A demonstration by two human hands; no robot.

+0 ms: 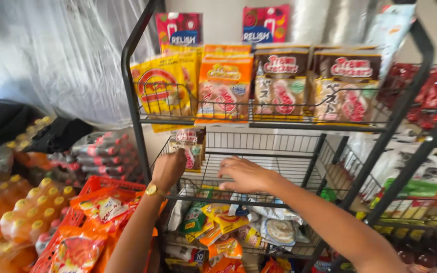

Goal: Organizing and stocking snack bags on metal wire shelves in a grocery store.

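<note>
Black wire shelf (pixel 259 174): both hands (pixel 206 172) on crinkly packets (pixel 190 146).

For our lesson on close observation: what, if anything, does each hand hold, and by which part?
The left hand grips a snack packet by its lower left edge. The right hand holds nothing, resting flat on the wire shelf.

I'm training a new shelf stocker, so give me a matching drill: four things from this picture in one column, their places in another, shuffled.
Things:
1. left hand
2. right hand
3. orange snack bag
4. red crate

Places:
A. top shelf of the rack
B. on the floor, left of the rack
C. at the small packet in the middle shelf's back left corner
D. flat on the middle shelf's wire

Pairs: 1-C, 2-D, 3-A, 4-B
</note>
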